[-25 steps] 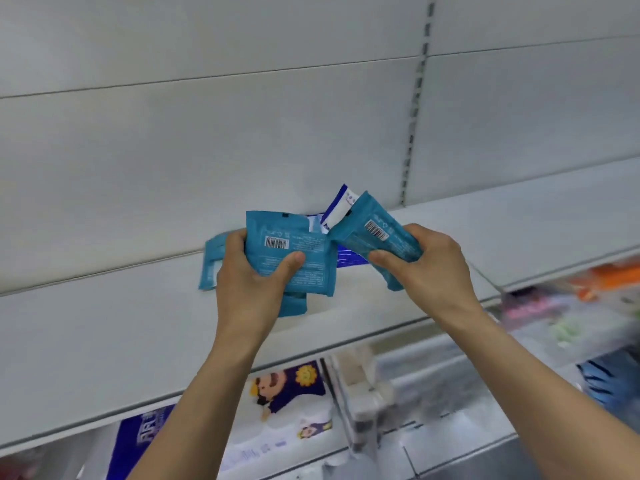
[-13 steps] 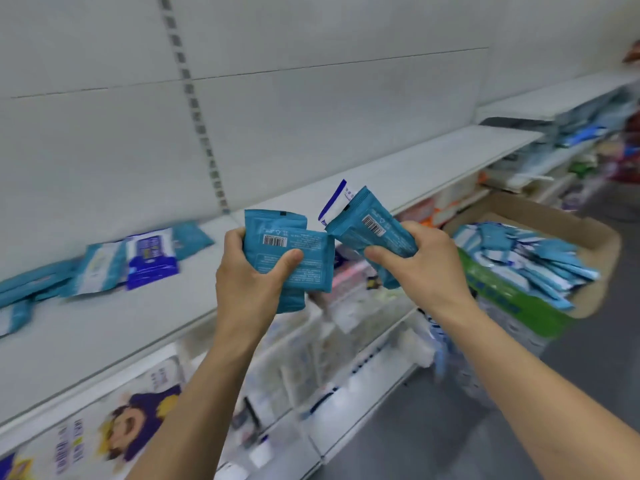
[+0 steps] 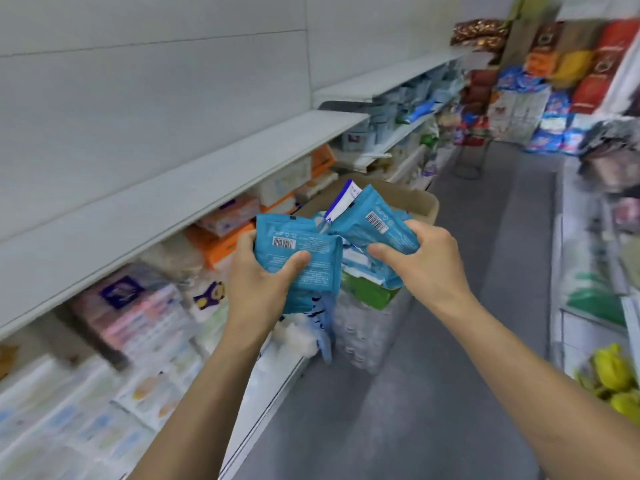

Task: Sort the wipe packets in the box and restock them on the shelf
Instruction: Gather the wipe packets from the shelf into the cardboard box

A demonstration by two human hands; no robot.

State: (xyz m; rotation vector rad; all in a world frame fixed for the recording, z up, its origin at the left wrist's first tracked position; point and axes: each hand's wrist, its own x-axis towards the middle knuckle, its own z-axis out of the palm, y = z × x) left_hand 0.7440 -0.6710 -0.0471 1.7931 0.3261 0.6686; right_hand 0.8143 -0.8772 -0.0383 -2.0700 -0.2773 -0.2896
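Observation:
My left hand [image 3: 260,276] grips a bunch of teal wipe packets [image 3: 304,252], barcode side facing me. My right hand [image 3: 420,263] grips another teal wipe packet [image 3: 375,221] together with a white-and-blue packet [image 3: 341,199] that sticks up behind it. Both hands are at chest height, close together, in front of the cardboard box [image 3: 420,202]. The box stands on a stack of goods in the aisle, and more teal packets lie in it, mostly hidden by my hands. The grey shelf [image 3: 166,199] runs along the left, bare in the part I can see.
Lower shelves on the left hold tissue and wipe packs [image 3: 138,317]. The grey aisle floor [image 3: 450,358] stretches ahead to stacked colourful bags [image 3: 540,98] at the far end. Another shelving unit [image 3: 595,258] stands on the right, with yellow items [image 3: 614,375] at its near end.
My view has swung right, from the shelf to the aisle and the box. Both hands keep gripping the same packets, held the same way.

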